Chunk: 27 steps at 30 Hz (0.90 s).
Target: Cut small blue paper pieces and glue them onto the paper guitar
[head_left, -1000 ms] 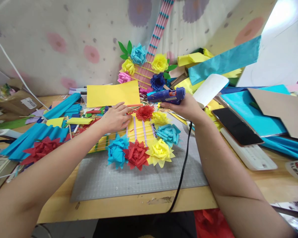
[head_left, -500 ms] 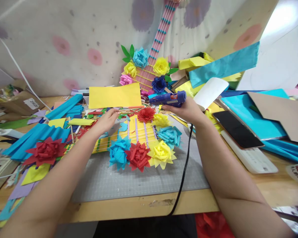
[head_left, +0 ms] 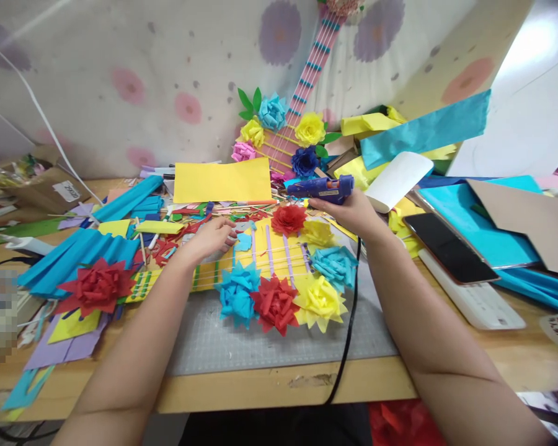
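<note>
My right hand (head_left: 351, 210) is closed around a blue glue gun (head_left: 323, 189), held with its nozzle to the left above the far right edge of a paper guitar (head_left: 218, 269). A black cord hangs from the gun over the table's front edge. My left hand (head_left: 211, 238) rests at the guitar's far edge, fingers bent and slightly apart, close to a small light-blue paper piece (head_left: 243, 241). Red (head_left: 275, 303), yellow (head_left: 320, 300) and blue paper flowers (head_left: 239, 294) ring the yellow guitar body. A red flower (head_left: 97, 286) sits at the neck's left end.
The guitar lies on a grey cutting mat (head_left: 223, 353). Behind it are paper scraps, a yellow sheet (head_left: 223, 181) and a pink flowered guitar (head_left: 302, 105) against the curtain. A phone (head_left: 451, 248) lies at right, a cardboard box (head_left: 51, 192) at left.
My left hand has come right and toward me, from above the scraps to the guitar's edge. The guitar has shifted slightly right and nearer. The glue gun stays in my right hand, almost unmoved.
</note>
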Available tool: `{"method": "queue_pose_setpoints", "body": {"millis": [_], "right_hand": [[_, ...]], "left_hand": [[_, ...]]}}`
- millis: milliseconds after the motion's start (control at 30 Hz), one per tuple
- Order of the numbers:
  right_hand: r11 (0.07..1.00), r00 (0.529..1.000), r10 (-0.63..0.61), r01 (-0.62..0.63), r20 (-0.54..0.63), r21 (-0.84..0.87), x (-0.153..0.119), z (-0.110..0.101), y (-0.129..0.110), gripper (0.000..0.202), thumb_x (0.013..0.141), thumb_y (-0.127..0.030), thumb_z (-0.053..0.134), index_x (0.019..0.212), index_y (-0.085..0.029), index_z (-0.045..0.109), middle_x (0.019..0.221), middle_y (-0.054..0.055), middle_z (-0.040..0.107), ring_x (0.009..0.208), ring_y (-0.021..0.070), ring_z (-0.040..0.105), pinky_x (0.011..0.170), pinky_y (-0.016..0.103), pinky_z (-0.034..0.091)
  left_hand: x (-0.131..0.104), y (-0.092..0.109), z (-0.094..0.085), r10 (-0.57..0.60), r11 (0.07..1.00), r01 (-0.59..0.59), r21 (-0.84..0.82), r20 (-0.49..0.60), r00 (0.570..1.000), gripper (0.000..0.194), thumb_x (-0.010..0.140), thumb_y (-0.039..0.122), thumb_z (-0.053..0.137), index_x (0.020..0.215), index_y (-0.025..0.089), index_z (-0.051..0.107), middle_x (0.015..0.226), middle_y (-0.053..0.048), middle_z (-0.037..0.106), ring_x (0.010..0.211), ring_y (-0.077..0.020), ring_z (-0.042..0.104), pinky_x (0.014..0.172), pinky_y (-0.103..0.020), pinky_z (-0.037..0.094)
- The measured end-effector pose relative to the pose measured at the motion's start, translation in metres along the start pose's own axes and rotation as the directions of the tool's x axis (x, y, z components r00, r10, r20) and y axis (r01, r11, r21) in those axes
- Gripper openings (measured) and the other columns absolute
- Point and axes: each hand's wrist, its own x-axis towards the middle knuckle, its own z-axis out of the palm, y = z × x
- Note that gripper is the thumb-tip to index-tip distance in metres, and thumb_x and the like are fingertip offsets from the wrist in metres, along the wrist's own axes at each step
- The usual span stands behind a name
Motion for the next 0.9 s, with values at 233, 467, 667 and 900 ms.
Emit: {"method": "queue_pose_setpoints", "body": {"millis": [233, 467, 667, 900], "right_hand": [[0.997, 0.999, 0.016, -0.012, 0.042, -0.082, -0.002, 0.005, -0.002, 0.049, 0.066, -0.057, 0.068, 0.094, -0.016, 0.07, 0.08, 0.006, 0.069, 0.079, 0.0249, 0.062, 0.071, 0.038, 0.052], [0.988, 0.992, 0.067, -0.051, 0.106, -0.144, 0.0, -0.01, 0.005, 0.051, 0.066, -0.057, 0.068, 0.099, -0.017, 0.07, 0.092, 0.008, 0.071, 0.086, 0.0269, 0.064, 0.075, 0.041, 0.051], [0.981, 0.973, 0.094, -0.054, 0.212, -0.189, -0.003, -0.021, -0.001, 0.048, 0.068, -0.056, 0.067, 0.102, -0.021, 0.07, 0.096, 0.007, 0.071, 0.088, 0.027, 0.064, 0.075, 0.042, 0.05], [0.978, 0.976, 0.057, -0.012, 0.21, -0.208, -0.003, -0.018, -0.007, 0.049, 0.067, -0.056, 0.069, 0.1, -0.02, 0.07, 0.096, 0.01, 0.071, 0.09, 0.0296, 0.064, 0.077, 0.042, 0.05]], "left_hand": [[0.001, -0.004, 0.005, 0.032, 0.998, -0.038, 0.058, 0.102, 0.994, 0.013, 0.071, 0.025, 0.054, 0.081, 0.019, 0.057, 0.083, -0.004, 0.064, 0.069, -0.0149, 0.062, 0.053, -0.024, 0.047], [0.003, -0.007, 0.0, 0.33, 0.913, -0.328, 0.243, 0.037, 0.943, 0.013, 0.064, 0.027, 0.062, 0.073, 0.018, 0.062, 0.078, -0.003, 0.067, 0.075, -0.0168, 0.061, 0.069, -0.028, 0.047], [-0.003, -0.004, -0.009, 0.317, 0.868, -0.384, 0.315, 0.244, 0.917, 0.021, 0.06, 0.037, 0.068, 0.071, 0.019, 0.065, 0.069, 0.0, 0.063, 0.068, -0.0161, 0.058, 0.061, -0.026, 0.044], [0.001, -0.01, -0.004, 0.288, 0.877, -0.354, 0.325, 0.235, 0.928, 0.022, 0.057, 0.039, 0.07, 0.063, 0.019, 0.063, 0.061, 0.001, 0.062, 0.059, -0.0135, 0.054, 0.054, -0.024, 0.04]]}}
